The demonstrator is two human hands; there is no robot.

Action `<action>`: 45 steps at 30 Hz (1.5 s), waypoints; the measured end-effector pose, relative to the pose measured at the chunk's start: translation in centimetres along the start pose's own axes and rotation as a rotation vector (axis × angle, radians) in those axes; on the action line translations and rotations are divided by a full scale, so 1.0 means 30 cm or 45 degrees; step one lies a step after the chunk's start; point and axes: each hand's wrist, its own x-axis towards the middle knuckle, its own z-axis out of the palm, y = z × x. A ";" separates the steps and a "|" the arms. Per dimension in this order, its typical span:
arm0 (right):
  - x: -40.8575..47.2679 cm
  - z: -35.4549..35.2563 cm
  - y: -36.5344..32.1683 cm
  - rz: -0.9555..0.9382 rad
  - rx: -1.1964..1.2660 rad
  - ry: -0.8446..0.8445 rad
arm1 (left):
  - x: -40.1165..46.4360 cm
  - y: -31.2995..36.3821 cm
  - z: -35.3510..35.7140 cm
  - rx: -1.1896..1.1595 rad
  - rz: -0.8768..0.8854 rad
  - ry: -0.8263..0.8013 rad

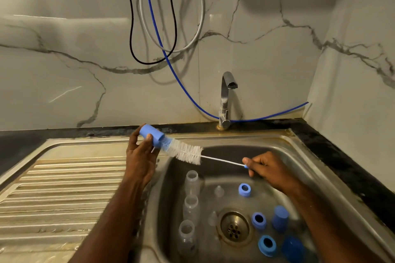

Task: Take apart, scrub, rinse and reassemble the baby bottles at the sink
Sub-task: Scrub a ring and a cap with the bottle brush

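Item: blue cap (152, 136), a short cylinder, held above the back-left rim of the sink (284, 143). Our left hand (141, 151) grips it, fingers and thumb curled round its wall. Its long axis runs upper-left to lower-right, closed end away from us, open mouth toward the basin.

Item: bottle brush (186, 152), white bristles, thin twisted-wire stem. We read its tip as just inside the cap's mouth, most of the bristles outside. Its axis is in line with the cap's. Our right hand (265, 166) pinches the small blue handle end, well apart from the cap, so we judge the coming stroke to be a push along that shared line, up and left.

Items in the basin, below both hands: three clear bottles (190, 205) in a column at left; three blue rings (244, 189); two more caps (280, 216); clear teats (219, 190), faint. Tap (227, 83) behind, not running as far as we can tell.
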 end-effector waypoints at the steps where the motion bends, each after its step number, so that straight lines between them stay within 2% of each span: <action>1: 0.001 0.001 -0.001 0.013 0.044 0.005 | -0.002 -0.004 0.008 0.022 0.006 -0.007; 4: 0.004 -0.024 -0.002 0.091 0.184 0.063 | -0.002 0.013 0.003 -0.030 0.057 0.001; 8: 0.000 -0.007 -0.015 0.080 0.137 0.033 | 0.000 0.000 0.001 0.018 0.042 0.010; 10: 0.004 0.003 -0.027 0.072 0.112 0.092 | -0.005 -0.015 0.016 0.016 0.027 0.016; 17: -0.003 0.007 -0.040 -0.094 0.036 0.261 | -0.005 -0.040 0.023 0.149 0.078 0.064; 21: 0.012 0.031 0.000 0.047 -0.192 -0.010 | 0.003 -0.030 0.017 0.077 0.063 0.044; 23: 0.010 0.038 -0.001 0.078 -0.305 -0.062 | 0.001 -0.028 0.019 0.065 0.060 0.036; 27: 0.019 0.015 -0.004 0.015 -0.236 0.125 | 0.003 -0.030 0.020 0.171 0.113 0.154; 30: 0.019 0.014 0.009 -0.035 -0.166 0.186 | 0.003 -0.022 0.019 0.145 0.128 0.217; 37: 0.003 0.025 -0.036 -0.139 0.011 0.357 | 0.004 -0.023 0.006 0.138 0.064 0.199; 45: 0.010 0.011 -0.017 -0.230 0.004 0.526 | 0.001 -0.019 0.018 0.225 0.077 0.211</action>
